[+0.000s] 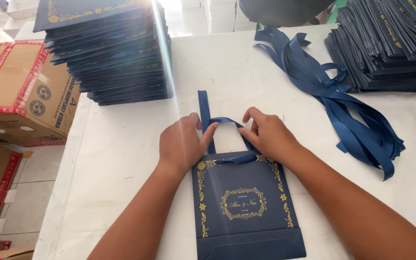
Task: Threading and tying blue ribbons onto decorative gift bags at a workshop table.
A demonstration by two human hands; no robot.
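Two hands working one navy paper bag (246,207) near the table's (121,159) front edge — left hand (181,144) and right hand (270,135) pinching its ribbon handle (225,121); ribbon best kept flat, untwisted.

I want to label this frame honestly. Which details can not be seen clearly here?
- Ribbon knot, head view: the left hand and right hand cover it.
- Flat blue bag: bottom cut by the frame edge.
- Right bag stack: cut by the right edge.
- Left stack: sun glare blurs it.

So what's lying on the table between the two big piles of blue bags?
In the head view, a bunch of loose blue ribbons lies on the white table between the left pile and the right pile.
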